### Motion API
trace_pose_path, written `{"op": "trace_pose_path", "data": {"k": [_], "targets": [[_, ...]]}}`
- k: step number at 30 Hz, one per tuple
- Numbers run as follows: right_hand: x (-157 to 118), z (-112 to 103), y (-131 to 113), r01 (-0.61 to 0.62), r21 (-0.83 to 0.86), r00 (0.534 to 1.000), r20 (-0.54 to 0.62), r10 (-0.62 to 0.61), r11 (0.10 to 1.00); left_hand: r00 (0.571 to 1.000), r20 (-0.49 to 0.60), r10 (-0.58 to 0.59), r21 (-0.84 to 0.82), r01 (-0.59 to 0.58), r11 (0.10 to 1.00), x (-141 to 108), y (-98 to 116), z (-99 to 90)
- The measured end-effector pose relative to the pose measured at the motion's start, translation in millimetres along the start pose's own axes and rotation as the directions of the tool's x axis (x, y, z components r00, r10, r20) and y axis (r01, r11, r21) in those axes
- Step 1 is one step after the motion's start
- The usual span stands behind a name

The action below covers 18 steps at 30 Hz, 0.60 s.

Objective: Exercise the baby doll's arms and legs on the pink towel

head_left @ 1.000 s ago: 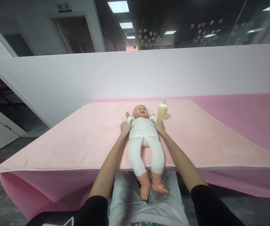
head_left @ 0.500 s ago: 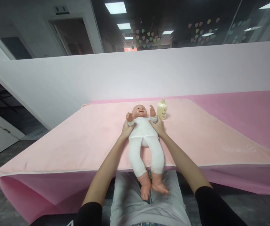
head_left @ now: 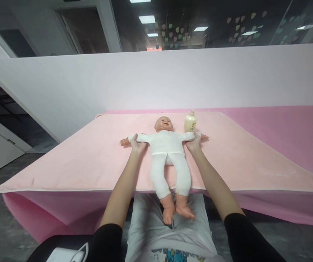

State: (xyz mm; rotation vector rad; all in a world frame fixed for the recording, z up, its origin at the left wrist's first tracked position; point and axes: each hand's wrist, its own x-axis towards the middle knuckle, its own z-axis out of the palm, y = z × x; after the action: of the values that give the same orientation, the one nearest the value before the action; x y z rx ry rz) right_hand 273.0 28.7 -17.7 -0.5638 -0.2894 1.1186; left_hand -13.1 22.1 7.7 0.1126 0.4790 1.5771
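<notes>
A baby doll (head_left: pixel 167 145) in white clothes lies on its back on the pink blanket (head_left: pixel 91 160), its bare feet hanging past the table's front edge. Both doll arms stretch straight out sideways. My left hand (head_left: pixel 138 145) is closed around the doll's arm on the left, near the wrist. On the other side, my right hand (head_left: pixel 193 142) grips the doll's arm on the right. A pale yellow pump bottle (head_left: pixel 190 122) stands upright behind that arm, beside the doll's head.
A white wall (head_left: pixel 172 80) with dark glass above rises behind the table. Pink cloth (head_left: pixel 281 127) extends to the right under the blanket. A white device (head_left: pixel 63 254) with a cable sits at the lower left.
The doll's arms were bent upward beside its head and are now spread out to the sides. My hands have moved apart with them. The view has tilted slightly downward.
</notes>
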Motion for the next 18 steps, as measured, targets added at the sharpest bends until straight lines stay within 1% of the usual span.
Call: {"op": "trace_pose_path", "data": {"k": [1,3,5,8,11,13,16,18], "targets": [[0,0,-2,-0.03,0.036,0.998,-0.05,0.032,0.999,1.0,-0.028,-0.006,-0.003,0.006,1.0,0,2,-1.4],[0,0,-7,-0.068,0.095,0.989,-0.127,0.08,0.993,0.998,-0.062,0.021,0.0,-0.021,1.0,1,6,-3.1],[2,-2,-11,-0.067,0.104,0.984,-0.16,0.083,0.992,0.995,-0.078,0.07,0.014,-0.07,0.997,2,10,-3.9],[8,-8,-17,-0.046,0.071,0.979,-0.194,0.059,0.996,0.984,-0.107,0.143,0.036,-0.14,0.99,4,16,-5.0],[15,-17,-25,-0.007,0.026,0.983,-0.181,0.012,1.0,0.972,-0.142,0.186,0.048,-0.181,0.982,7,23,-8.0],[19,-23,-32,-0.004,0.035,0.987,-0.163,0.009,0.999,0.968,-0.157,0.197,0.063,-0.189,0.98,9,30,-11.4],[19,-28,-43,-0.071,0.11,0.981,-0.174,0.09,0.991,0.959,-0.167,0.228,0.088,-0.215,0.973,14,42,-17.6],[18,-29,-48,-0.114,0.128,0.975,-0.175,0.136,0.985,0.948,-0.178,0.264,0.111,-0.247,0.963,16,51,-21.5]]}}
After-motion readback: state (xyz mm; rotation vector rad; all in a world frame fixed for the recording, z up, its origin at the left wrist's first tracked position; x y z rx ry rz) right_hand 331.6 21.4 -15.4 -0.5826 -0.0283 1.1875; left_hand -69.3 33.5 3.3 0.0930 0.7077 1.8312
